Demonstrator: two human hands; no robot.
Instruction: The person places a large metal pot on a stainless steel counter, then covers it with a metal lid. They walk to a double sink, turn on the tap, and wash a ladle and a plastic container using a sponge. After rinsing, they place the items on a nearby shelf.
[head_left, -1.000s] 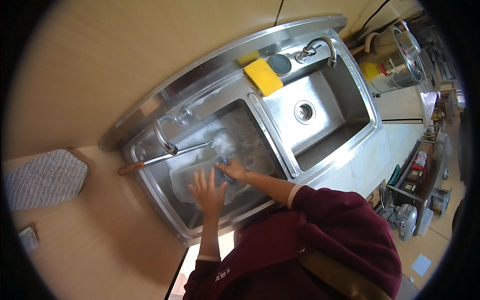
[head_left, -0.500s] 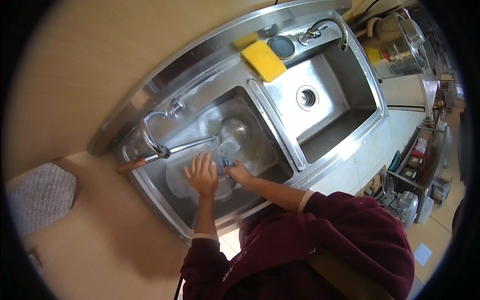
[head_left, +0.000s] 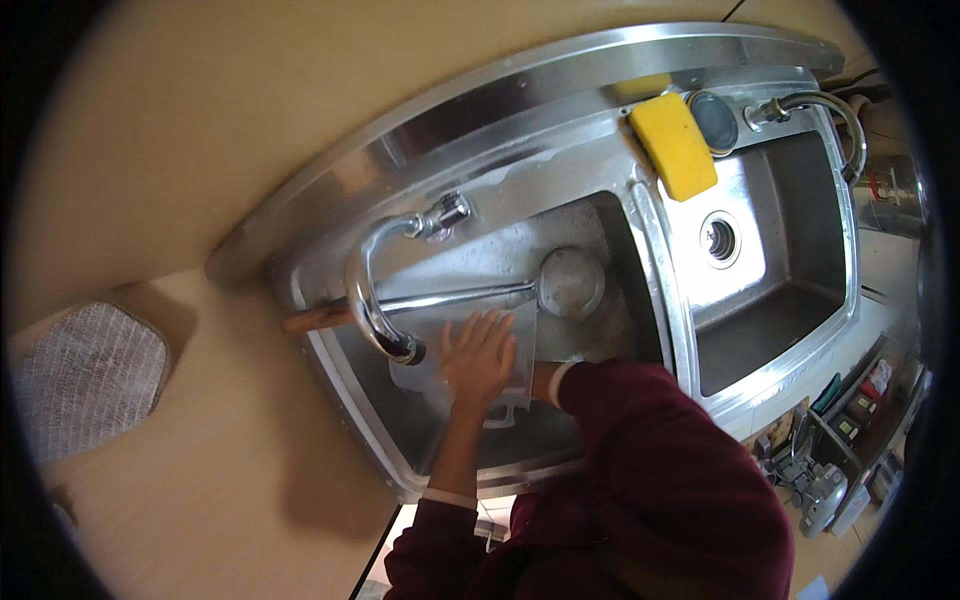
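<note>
Stainless double sink (head_left: 640, 120) set in a pale wooden counter (head_left: 180, 480), seen from above, filling the middle and upper right of the frame. Left basin (head_left: 590, 330) at centre, wet, with a curved tap (head_left: 365, 290) arching over its left side. Long ladle (head_left: 570, 282) lying across it, wooden handle at the left rim, round bowl at centre. Left hand (head_left: 480, 355) at centre, fingers spread flat, pressing down on a clear rectangular plastic container (head_left: 425, 365) in the basin. Right hand hidden behind the left hand and a dark red sleeve (head_left: 620, 420); finger state impossible to tell. Yellow sponge (head_left: 673, 145) on the divider, upper right. Grey woven mat (head_left: 85, 380) on the counter, far left.
</note>
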